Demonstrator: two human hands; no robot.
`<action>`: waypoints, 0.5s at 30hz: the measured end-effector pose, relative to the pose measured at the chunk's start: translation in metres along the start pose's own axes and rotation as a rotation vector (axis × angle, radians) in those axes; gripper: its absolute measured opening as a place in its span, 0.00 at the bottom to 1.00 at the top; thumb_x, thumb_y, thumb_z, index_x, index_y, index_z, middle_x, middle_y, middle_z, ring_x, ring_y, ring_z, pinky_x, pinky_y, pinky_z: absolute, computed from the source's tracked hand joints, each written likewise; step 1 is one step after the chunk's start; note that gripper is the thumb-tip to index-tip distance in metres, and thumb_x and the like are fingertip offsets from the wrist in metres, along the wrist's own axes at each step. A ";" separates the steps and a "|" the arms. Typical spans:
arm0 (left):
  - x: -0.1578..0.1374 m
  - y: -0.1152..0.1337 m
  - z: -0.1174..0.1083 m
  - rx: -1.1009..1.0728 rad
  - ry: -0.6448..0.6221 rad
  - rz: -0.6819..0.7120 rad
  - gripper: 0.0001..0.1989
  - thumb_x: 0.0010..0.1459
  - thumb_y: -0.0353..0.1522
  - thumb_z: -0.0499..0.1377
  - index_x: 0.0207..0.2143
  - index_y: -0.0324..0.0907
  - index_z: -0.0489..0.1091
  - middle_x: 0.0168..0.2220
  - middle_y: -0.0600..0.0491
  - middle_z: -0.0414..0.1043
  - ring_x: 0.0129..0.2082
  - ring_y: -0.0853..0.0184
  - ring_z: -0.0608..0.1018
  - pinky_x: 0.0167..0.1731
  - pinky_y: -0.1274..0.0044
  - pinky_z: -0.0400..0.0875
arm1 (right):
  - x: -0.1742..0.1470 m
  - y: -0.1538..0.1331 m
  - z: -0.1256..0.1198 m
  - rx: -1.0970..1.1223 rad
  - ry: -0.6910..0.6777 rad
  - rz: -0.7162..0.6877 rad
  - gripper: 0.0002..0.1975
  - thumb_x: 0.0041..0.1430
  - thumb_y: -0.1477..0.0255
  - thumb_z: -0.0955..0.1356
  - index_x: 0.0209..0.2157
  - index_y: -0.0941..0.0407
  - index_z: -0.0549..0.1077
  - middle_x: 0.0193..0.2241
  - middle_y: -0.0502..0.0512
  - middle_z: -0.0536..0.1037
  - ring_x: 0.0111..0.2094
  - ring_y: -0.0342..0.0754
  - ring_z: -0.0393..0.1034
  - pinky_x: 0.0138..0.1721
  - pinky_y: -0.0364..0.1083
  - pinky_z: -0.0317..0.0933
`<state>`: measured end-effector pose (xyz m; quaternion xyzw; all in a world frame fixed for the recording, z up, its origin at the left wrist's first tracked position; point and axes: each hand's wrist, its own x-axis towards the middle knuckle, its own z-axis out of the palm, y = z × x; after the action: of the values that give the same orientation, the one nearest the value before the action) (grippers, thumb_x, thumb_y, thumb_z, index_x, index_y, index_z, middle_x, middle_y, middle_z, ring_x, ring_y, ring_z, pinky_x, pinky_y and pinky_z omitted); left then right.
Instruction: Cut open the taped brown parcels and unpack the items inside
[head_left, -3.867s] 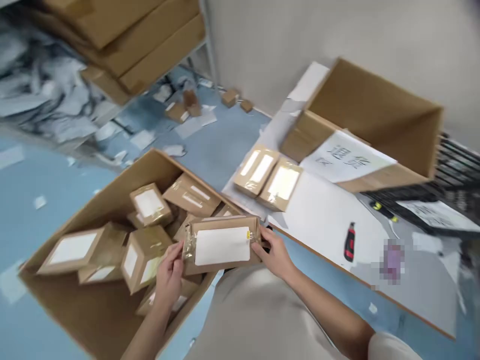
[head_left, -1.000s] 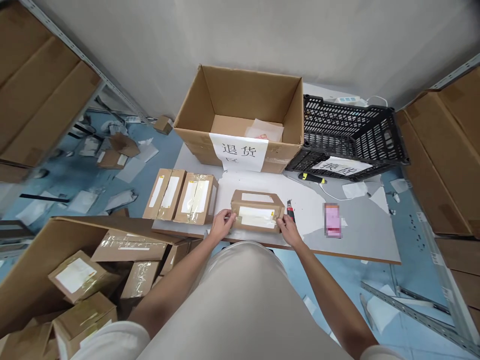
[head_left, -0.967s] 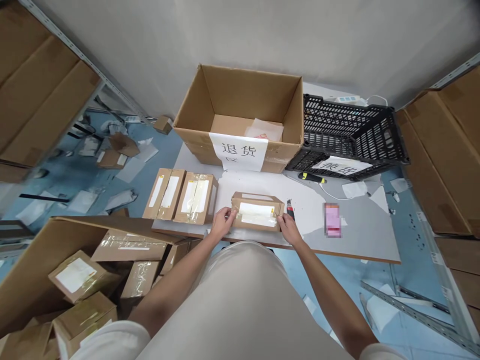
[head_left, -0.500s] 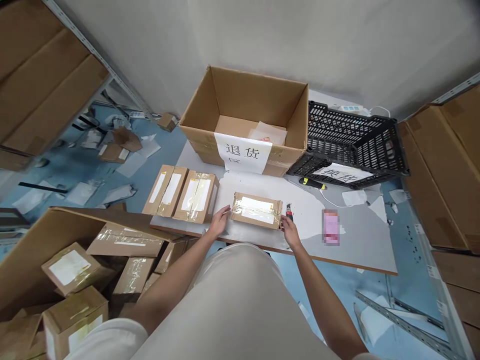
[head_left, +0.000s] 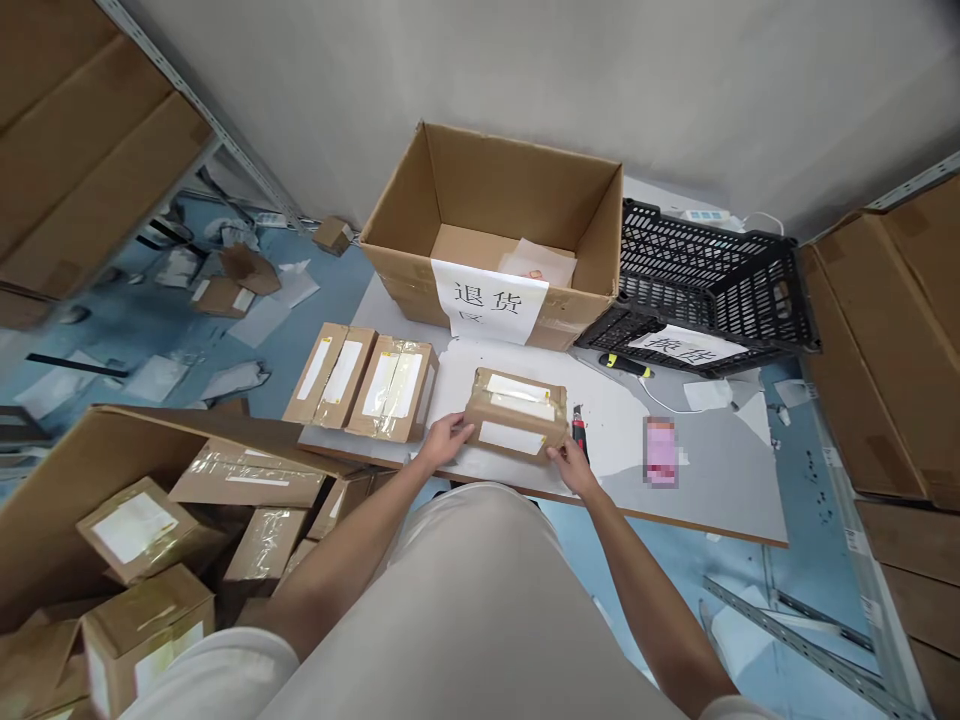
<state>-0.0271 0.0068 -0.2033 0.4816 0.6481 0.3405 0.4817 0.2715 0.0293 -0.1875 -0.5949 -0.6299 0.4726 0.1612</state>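
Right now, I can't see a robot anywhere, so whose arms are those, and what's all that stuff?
There's no robot: those are a person's arms, and every picture comes from a camera on that person's head, looking down. The left hand touches one end of a small taped box, and the right hand holds the other. On the table you can also see two more taped boxes, a red-and-black cutter, a blurred pink thing, a big open carton and a black crate.
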 end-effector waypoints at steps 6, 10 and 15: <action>0.013 0.026 -0.006 0.296 0.060 -0.040 0.23 0.57 0.46 0.48 0.30 0.38 0.74 0.28 0.49 0.75 0.33 0.63 0.74 0.36 0.74 0.65 | 0.016 -0.020 -0.011 -0.176 -0.034 0.189 0.33 0.62 0.52 0.49 0.41 0.63 0.72 0.42 0.67 0.74 0.45 0.55 0.68 0.45 0.50 0.60; 0.020 0.014 -0.002 0.276 0.040 -0.061 0.23 0.57 0.46 0.48 0.30 0.38 0.73 0.28 0.50 0.74 0.34 0.63 0.74 0.35 0.75 0.66 | 0.023 -0.023 -0.008 -0.162 -0.058 0.226 0.33 0.61 0.51 0.50 0.42 0.62 0.72 0.44 0.66 0.74 0.46 0.54 0.68 0.45 0.49 0.60; 0.016 -0.014 -0.005 0.202 0.000 -0.071 0.21 0.59 0.39 0.45 0.41 0.38 0.72 0.37 0.48 0.76 0.40 0.64 0.76 0.40 0.73 0.69 | 0.015 -0.006 -0.006 0.111 -0.034 0.218 0.30 0.62 0.54 0.51 0.48 0.59 0.70 0.47 0.61 0.74 0.47 0.52 0.68 0.46 0.49 0.63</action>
<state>-0.0368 0.0182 -0.2189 0.5044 0.6959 0.2559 0.4425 0.2686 0.0463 -0.1848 -0.6418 -0.5368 0.5317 0.1308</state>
